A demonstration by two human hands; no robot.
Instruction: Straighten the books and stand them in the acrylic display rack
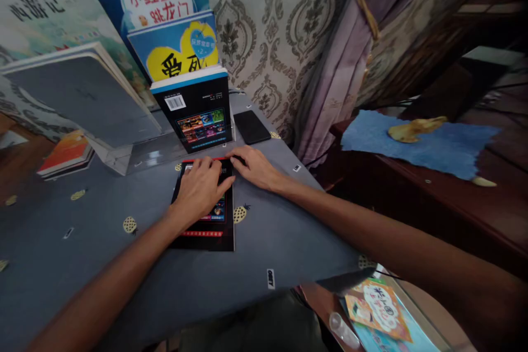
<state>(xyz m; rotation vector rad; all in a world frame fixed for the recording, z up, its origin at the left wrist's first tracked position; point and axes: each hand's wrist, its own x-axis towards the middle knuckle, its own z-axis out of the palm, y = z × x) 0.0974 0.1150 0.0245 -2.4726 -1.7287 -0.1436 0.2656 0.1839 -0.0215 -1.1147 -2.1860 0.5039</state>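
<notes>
A dark book (223, 242) with small coloured pictures and a red strip lies flat on the grey tablecloth. Across its upper part rests my left hand (202, 190), fingers spread and slightly bent, covering much of the cover. My right hand (251, 166) touches the area of the book's top right corner with its fingertips, thumb apart from the fingers. Neither hand grips anything. Just behind, another black book (198, 107) with a barcode stands upright in a clear plastic stand (152, 154). A black phone (252, 126) lies to its right.
More upright books stand behind, including a blue and yellow one (173, 49) and a grey-backed one (78, 88). An orange book (68, 154) lies at left. A patterned curtain (272, 27) hangs behind. Lower right are books (379, 308) and a clear bottle (343, 330).
</notes>
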